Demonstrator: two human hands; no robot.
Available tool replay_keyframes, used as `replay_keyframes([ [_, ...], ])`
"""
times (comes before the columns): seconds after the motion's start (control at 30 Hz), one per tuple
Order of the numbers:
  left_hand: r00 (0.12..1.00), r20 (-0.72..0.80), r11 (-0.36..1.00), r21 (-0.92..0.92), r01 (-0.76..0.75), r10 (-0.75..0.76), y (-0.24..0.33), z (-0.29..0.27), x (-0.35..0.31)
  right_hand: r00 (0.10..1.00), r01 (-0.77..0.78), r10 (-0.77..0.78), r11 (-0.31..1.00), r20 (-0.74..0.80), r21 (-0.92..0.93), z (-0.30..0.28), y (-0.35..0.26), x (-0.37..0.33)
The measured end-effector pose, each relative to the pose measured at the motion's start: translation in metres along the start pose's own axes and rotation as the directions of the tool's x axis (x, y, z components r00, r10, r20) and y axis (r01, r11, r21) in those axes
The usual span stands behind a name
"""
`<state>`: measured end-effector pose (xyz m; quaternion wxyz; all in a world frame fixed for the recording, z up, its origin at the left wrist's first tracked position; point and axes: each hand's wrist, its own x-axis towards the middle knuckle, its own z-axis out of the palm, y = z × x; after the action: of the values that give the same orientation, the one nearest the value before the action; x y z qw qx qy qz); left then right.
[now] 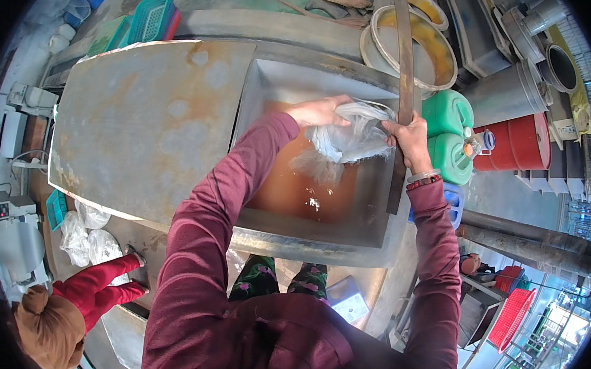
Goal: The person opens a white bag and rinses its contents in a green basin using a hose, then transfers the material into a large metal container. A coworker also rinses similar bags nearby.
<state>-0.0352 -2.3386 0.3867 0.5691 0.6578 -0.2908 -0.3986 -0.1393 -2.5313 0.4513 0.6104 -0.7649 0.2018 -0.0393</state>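
Note:
My left hand point(321, 112) is closed on the upper edge of a clear plastic bag point(354, 136), above an open rectangular metal tank point(380, 213). My right hand point(412, 142) lies over a long flat metal bar point(404, 53) that crosses the tank's right side. Its thumb and fingertips pinch the bag's right edge; whether they also grip the bar I cannot tell. The bag looks crumpled and its lower end hangs into the tank. Reddish-brown contents point(276, 199) cover the tank's bottom, with small white bits point(314, 204) near the middle. What the bag holds cannot be made out.
A stained metal sheet point(147, 119) adjoins the tank on the left. Green jerrycans point(450, 160), large round tubs point(430, 51) and a red drum point(512, 143) stand to the right. Plastic baskets point(149, 18) are at the far left. A person in red trousers point(97, 287) is at lower left.

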Motion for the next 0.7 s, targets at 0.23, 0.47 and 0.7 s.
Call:
replay_keyframes([
  [0.23,0.980,0.025,0.631,-0.768,-0.107,0.197,-0.022,0.045,-0.031,0.997,-0.077,0.077,0.997,-0.015,0.009,0.016,0.026,-0.014],
  [0.47,0.957,-0.283,0.619,0.763,0.188,0.058,0.005,0.042,-0.026,0.998,-0.065,0.065,0.997,0.005,-0.040,0.008,0.046,-0.042],
  [0.7,0.975,-0.205,0.956,-0.259,-0.140,0.088,-0.065,0.051,-0.009,1.000,-0.005,0.001,0.991,-0.024,-0.134,0.018,0.047,-0.036],
])
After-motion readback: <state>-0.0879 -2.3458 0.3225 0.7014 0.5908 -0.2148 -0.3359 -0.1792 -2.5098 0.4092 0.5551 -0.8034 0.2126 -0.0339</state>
